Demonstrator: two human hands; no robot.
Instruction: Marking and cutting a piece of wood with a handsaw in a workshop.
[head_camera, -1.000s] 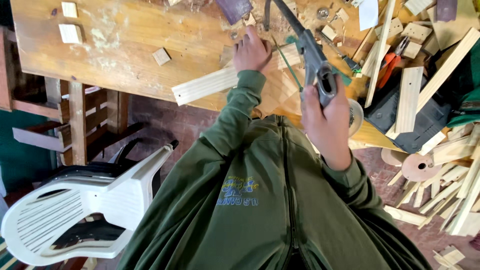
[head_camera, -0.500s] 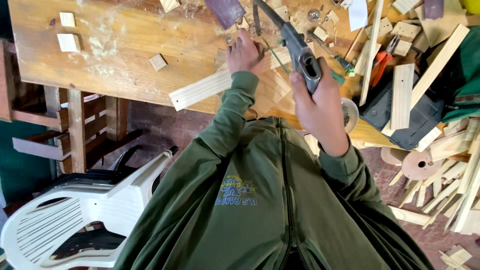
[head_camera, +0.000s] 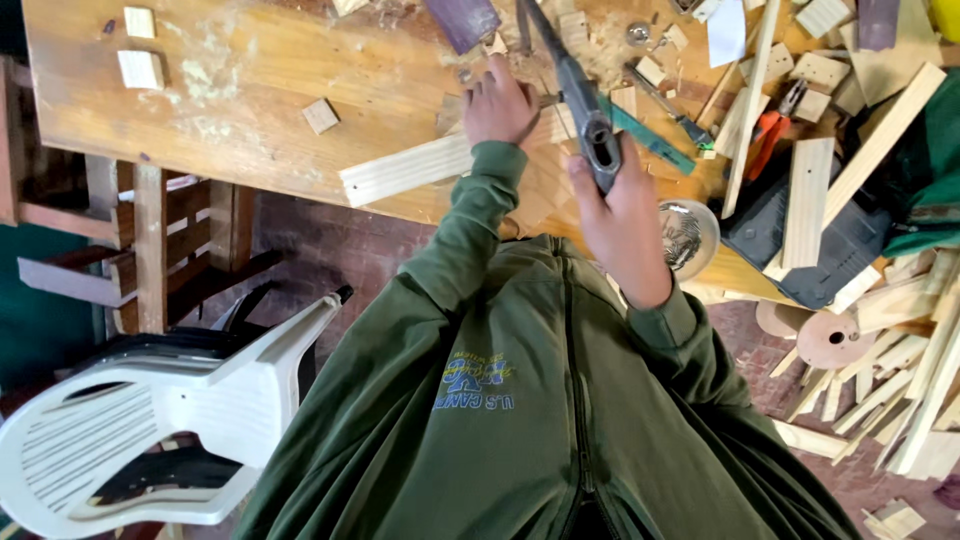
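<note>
A pale, ribbed strip of sawn wood (head_camera: 440, 165), overhanging the near edge of the sawdust-strewn wooden workbench (head_camera: 250, 100), is pinned flat by the left hand (head_camera: 498, 105) for steadiness, while a grey metal-framed hacksaw (head_camera: 580, 110) is gripped in the clenched right hand (head_camera: 620, 215) above it.
</note>
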